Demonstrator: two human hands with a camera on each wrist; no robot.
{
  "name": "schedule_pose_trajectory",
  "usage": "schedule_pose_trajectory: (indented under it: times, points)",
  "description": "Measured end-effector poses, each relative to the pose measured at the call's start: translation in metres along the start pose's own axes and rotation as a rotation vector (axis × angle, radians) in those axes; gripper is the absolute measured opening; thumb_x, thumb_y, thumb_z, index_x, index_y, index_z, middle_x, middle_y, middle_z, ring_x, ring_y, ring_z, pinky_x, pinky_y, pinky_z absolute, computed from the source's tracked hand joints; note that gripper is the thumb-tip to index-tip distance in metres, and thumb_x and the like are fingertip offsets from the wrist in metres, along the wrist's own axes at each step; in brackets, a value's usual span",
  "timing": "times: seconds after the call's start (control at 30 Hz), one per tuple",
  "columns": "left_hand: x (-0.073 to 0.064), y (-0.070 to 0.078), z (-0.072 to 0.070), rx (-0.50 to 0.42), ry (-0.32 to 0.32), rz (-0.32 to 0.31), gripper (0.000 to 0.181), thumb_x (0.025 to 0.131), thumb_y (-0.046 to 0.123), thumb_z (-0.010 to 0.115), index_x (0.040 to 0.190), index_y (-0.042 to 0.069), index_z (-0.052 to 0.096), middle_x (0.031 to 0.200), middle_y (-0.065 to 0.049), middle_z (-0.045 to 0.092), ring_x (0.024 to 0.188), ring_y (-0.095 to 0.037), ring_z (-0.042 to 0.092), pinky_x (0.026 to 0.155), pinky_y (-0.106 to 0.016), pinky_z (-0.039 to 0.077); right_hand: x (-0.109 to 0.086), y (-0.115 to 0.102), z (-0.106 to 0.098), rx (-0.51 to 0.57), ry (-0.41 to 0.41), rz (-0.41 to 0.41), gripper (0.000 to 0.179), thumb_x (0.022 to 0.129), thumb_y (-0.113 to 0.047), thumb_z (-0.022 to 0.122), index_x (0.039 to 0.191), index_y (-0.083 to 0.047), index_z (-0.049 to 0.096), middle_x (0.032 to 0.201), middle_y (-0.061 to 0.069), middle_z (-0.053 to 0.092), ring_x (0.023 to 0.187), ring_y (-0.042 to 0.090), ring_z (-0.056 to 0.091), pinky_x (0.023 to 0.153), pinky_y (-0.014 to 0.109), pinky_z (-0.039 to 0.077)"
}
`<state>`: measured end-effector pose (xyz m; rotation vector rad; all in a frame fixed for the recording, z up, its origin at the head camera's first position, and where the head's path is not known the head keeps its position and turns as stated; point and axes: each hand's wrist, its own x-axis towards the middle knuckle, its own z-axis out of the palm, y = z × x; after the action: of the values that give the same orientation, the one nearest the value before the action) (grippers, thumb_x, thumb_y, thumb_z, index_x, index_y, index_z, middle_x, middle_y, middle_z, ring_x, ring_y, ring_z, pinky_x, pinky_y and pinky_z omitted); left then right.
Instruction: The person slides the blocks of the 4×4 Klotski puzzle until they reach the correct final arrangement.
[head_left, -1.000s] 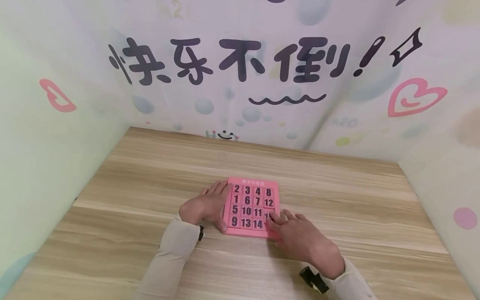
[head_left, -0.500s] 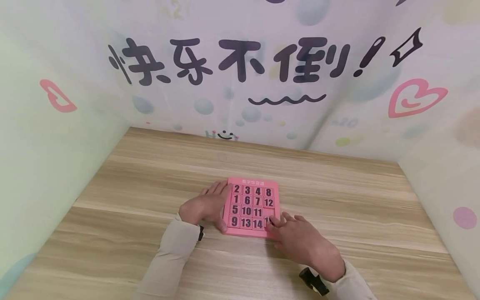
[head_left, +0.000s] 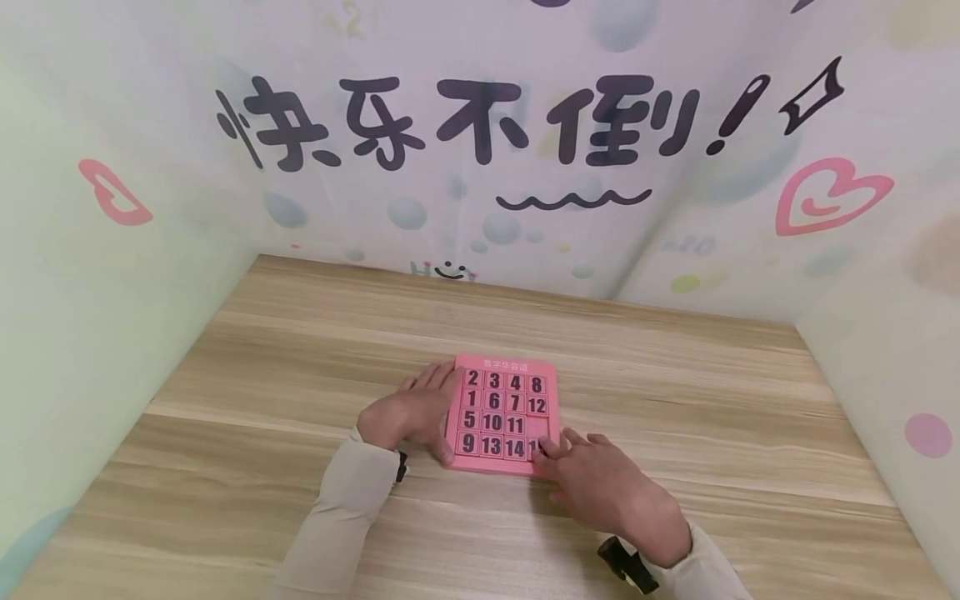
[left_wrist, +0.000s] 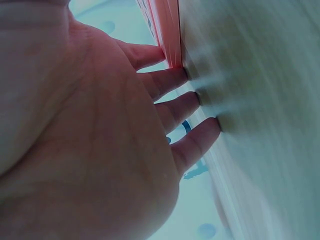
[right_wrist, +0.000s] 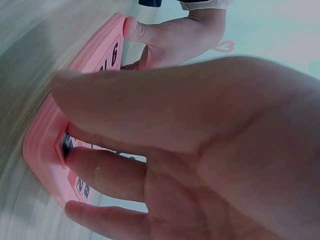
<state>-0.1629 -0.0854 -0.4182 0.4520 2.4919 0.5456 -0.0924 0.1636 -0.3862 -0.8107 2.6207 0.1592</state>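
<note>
A pink sliding number puzzle (head_left: 504,468) lies flat on the wooden table, its tiles in rows under white lettering. My left hand (head_left: 415,414) rests along the puzzle's left side, with the thumb at the near left corner. In the left wrist view, extended fingers (left_wrist: 172,80) reach the table beside the pink frame edge (left_wrist: 170,30). My right hand (head_left: 603,487) touches the tile (head_left: 534,450) in the near right corner, partly covering its number, which starts with 1. Just above that tile is a vacant slot (head_left: 537,427), right of the 11. Right fingers (right_wrist: 107,172) overlap the frame in the right wrist view.
The wooden table (head_left: 337,333) runs back to a printed backdrop (head_left: 457,217) with large black characters. Pale side walls (head_left: 112,317) stand at left and right. Black bands sit on both wrists, the right one (head_left: 626,565) showing more fully.
The tile under my right fingers has slid toward me, from the third row into the bottom row, opening a slot beside the 11. My left hand has stayed in place.
</note>
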Motion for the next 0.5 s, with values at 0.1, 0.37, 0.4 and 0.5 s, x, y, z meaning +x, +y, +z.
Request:
schedule_pose_trajectory:
  times: [0.1, 0.37, 0.4, 0.5]
  points:
    - [-0.0004, -0.0002, 0.0002, -0.001, 0.001, 0.002, 0.134, 0.059, 0.031, 0.093, 0.159, 0.004, 0.007, 0.167, -0.016, 0.001, 0.154, -0.034, 0.001, 0.125, -0.050, 0.008, -0.0006, -0.0008, 0.0003, -0.003, 0.003, 0.000, 0.049, 0.091, -0.030, 0.069, 0.138, -0.022, 0.060, 0.148, 0.003, 0.053, 0.139, 0.034, 0.044, 0.113, 0.055, 0.038]
    - [-0.0009, -0.0012, 0.0012, 0.005, 0.004, 0.008, 0.133, 0.060, 0.030, 0.092, 0.159, 0.005, 0.007, 0.167, -0.015, 0.001, 0.154, -0.033, 0.001, 0.125, -0.050, 0.008, -0.0029, -0.0006, -0.0009, -0.012, 0.010, -0.036, 0.046, 0.092, -0.029, 0.068, 0.137, -0.024, 0.061, 0.145, 0.006, 0.056, 0.136, 0.034, 0.048, 0.110, 0.055, 0.041]
    - [-0.0009, -0.0013, 0.0013, 0.006, 0.006, 0.009, 0.133, 0.060, 0.030, 0.092, 0.159, 0.005, 0.008, 0.167, -0.015, 0.002, 0.154, -0.033, 0.001, 0.125, -0.050, 0.008, -0.0031, 0.0002, -0.0016, -0.004, 0.014, -0.042, 0.046, 0.092, -0.030, 0.067, 0.137, -0.024, 0.060, 0.145, 0.007, 0.056, 0.136, 0.036, 0.048, 0.110, 0.055, 0.041]
    - [-0.0002, -0.0019, 0.0017, 0.009, 0.010, 0.010, 0.132, 0.061, 0.030, 0.092, 0.159, 0.005, 0.007, 0.167, -0.015, 0.002, 0.154, -0.033, 0.001, 0.125, -0.050, 0.008, -0.0031, 0.0047, -0.0035, 0.000, 0.052, -0.058, 0.049, 0.093, -0.032, 0.066, 0.140, -0.021, 0.058, 0.145, 0.008, 0.055, 0.136, 0.038, 0.047, 0.109, 0.056, 0.041]
